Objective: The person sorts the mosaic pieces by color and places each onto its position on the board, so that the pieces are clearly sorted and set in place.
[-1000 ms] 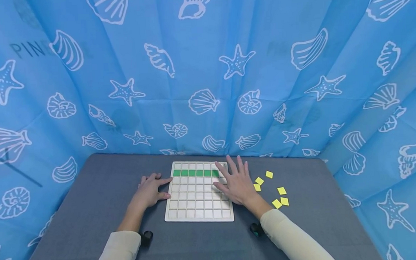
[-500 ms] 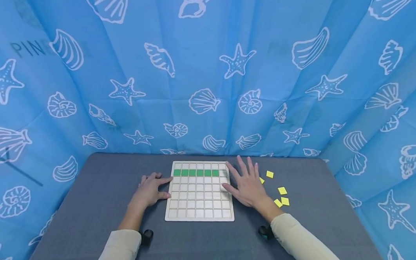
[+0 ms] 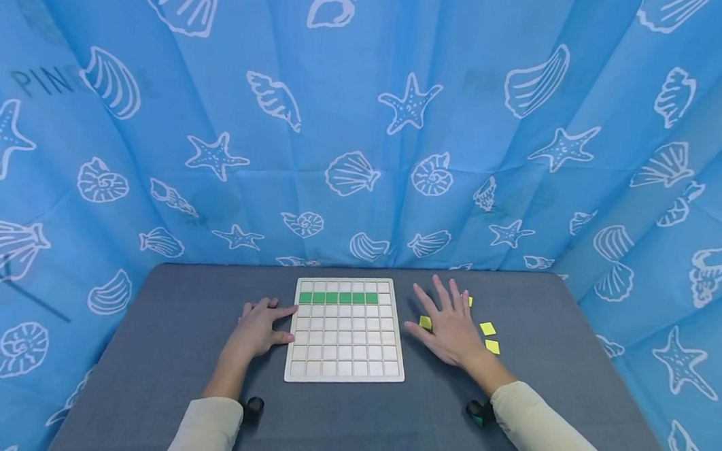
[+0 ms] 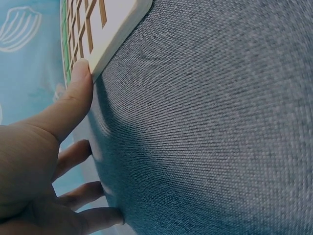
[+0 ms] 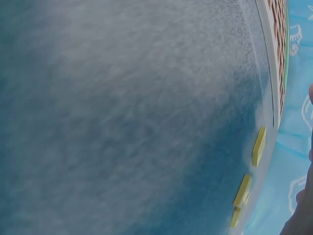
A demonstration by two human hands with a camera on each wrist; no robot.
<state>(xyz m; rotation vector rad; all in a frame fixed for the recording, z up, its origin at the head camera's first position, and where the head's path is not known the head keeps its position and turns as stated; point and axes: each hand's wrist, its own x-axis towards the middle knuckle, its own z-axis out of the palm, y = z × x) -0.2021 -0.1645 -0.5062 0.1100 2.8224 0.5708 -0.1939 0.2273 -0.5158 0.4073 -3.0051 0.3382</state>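
Note:
A white grid board lies on the table, with a row of green tiles in its second row from the back. At its left edge, my left hand touches the rim with thumb and index finger; the thumb presses the board's edge in the left wrist view. To the right of the board, my right hand is spread above several yellow tiles. One yellow tile shows between its thumb and index finger. Others lie beside the hand, and some may be hidden under it.
Grey cloth covers the table. A blue curtain with shell and starfish prints hangs behind and at the sides. A dark wrist camera sits on the right wrist, another on the left.
My right hand has moved right, off the board and over the yellow tiles. The far right grid column is uncovered. The left hand has stayed at the board's edge.

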